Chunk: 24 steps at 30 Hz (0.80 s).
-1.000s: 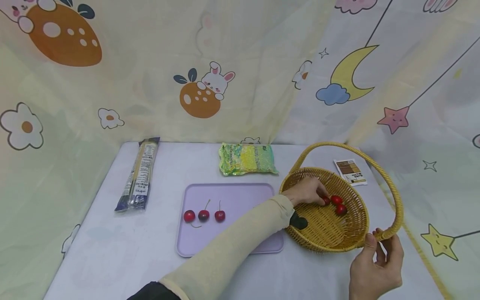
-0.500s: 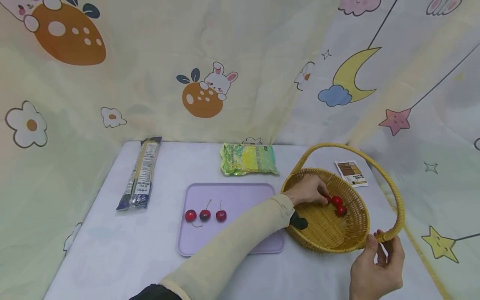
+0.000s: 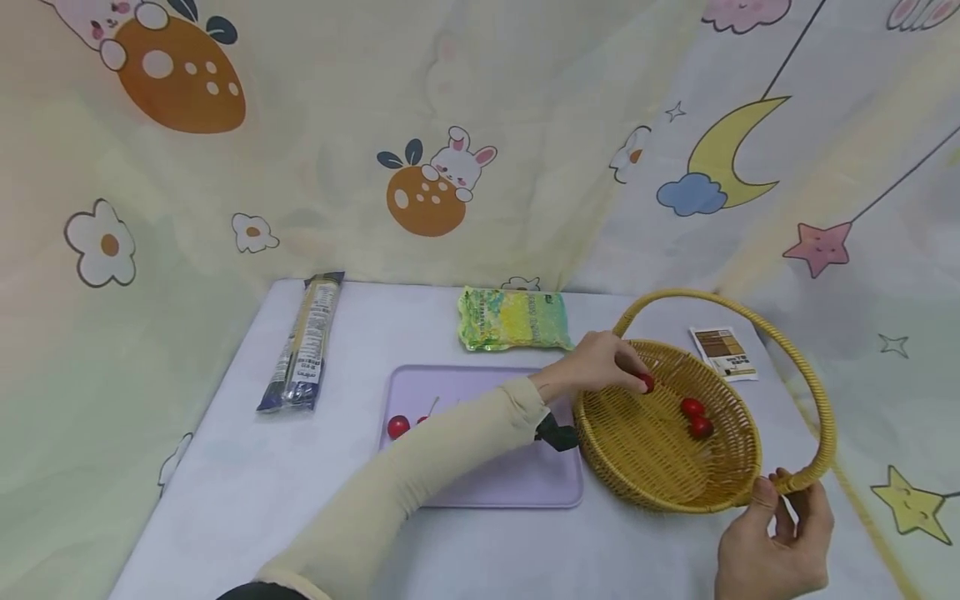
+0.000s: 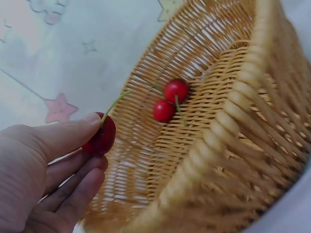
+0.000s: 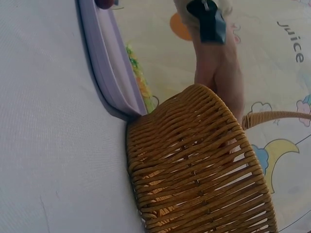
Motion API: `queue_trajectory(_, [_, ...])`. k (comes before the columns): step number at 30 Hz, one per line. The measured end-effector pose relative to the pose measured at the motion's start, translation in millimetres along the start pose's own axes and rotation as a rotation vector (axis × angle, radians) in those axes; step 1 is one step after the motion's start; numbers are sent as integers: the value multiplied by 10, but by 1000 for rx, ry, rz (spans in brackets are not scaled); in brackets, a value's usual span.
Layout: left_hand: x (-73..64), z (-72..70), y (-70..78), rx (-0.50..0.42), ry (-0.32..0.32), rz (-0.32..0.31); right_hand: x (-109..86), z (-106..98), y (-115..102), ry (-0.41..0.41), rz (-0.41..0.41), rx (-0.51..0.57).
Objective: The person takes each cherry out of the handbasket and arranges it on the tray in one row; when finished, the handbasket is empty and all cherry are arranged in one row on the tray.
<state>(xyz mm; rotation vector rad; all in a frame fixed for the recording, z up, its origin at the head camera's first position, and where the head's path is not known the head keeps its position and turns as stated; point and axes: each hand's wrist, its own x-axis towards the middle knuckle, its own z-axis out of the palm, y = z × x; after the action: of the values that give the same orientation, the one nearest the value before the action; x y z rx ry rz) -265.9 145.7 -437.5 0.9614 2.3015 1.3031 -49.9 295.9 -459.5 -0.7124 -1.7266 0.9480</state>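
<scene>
My left hand (image 3: 596, 364) pinches a dark red cherry (image 4: 103, 138) between thumb and fingers, its green stem pointing up. The hand is over the left rim of a yellow wicker basket (image 3: 645, 475). Inside the basket, toward its right side, lie two more red cherries (image 4: 176, 91). My right hand (image 3: 776, 542) grips the near right foot of the basket's handle (image 3: 813, 392), thumb on one side and fingers on the other. That hand does not show in the right wrist view, where the basket's woven side fills the middle.
A lilac tray (image 3: 517, 487) left of the basket bears a cherry (image 3: 398, 427) and part of another; my left sleeve hides the rest. Behind stand a green-yellow packet (image 3: 513, 319) and a small brown-white sachet (image 3: 723, 352). A long packet (image 3: 303, 342) lies far left.
My left hand has lifted a cherry from beside the two others and moved left to the basket's rim. The right hand keeps its grip on the handle. The head view has shifted slightly.
</scene>
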Motion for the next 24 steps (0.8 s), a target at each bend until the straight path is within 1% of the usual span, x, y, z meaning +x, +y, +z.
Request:
queue_trajectory(2, [-114, -110, -15, -21, 23, -12, 6, 12, 28, -20, 10, -15])
queue_trajectory(3, [-172, -162, -24, -25, 34, -13, 7, 16, 34, -30, 31, -32])
queue_trajectory(7, [-402, -335, -78, -35, 47, -36, 8, 0, 21, -68, 151, -142])
queue_trajectory(9, [-525, -427, -111, -22, 50, -30, 3, -4, -8, -92, 215, -191])
queue_trajectory(11, [-638, -500, -141, -9, 60, -28, 6, -18, -19, -102, 249, -207])
queue_trajectory(15, [-869, -652, -224, 5, 89, -57, 11, -16, -23, -111, 258, -211])
queue_trajectory(17, [-971, -710, -269, 0, 100, -81, 11, -9, -21, -110, 279, -207])
queue_trajectory(22, [-1205, -810, -371, -16, 127, -112, 16, -8, -12, -115, 304, -204])
queue_trajectory(24, [-1298, -835, -412, -10, 138, -117, 14, -12, -4, -117, 286, -203])
